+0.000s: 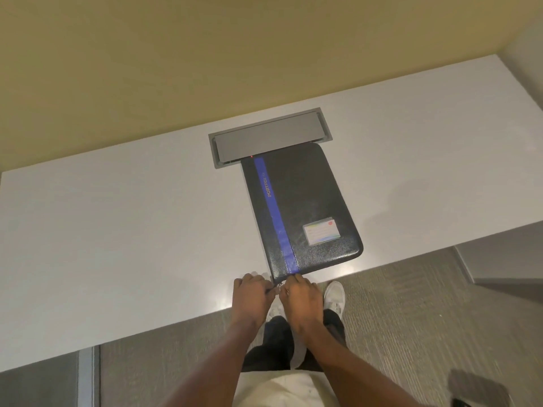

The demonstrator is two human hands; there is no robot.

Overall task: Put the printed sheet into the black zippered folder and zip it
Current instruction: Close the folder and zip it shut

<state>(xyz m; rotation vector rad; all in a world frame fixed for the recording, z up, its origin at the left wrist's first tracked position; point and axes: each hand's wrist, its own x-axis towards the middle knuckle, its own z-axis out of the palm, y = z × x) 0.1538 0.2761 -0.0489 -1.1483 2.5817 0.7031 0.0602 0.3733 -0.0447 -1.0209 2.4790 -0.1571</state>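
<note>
While my left hand [249, 292] and right hand [299, 293] are pinching closed at the black folder [302, 207]'s lower-left corner, apparently on the zipper pull [277, 286], its long axis is running toward the frame's top.

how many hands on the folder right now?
2. The left hand and the right hand both sit at the near-left corner of the black folder, fingers meeting at the zipper; the exact grip is unclear.

"PORTFOLIO" lettering on blue stripe [276, 212] of black folder [311, 201]; card label [321, 230] illegible.
</note>
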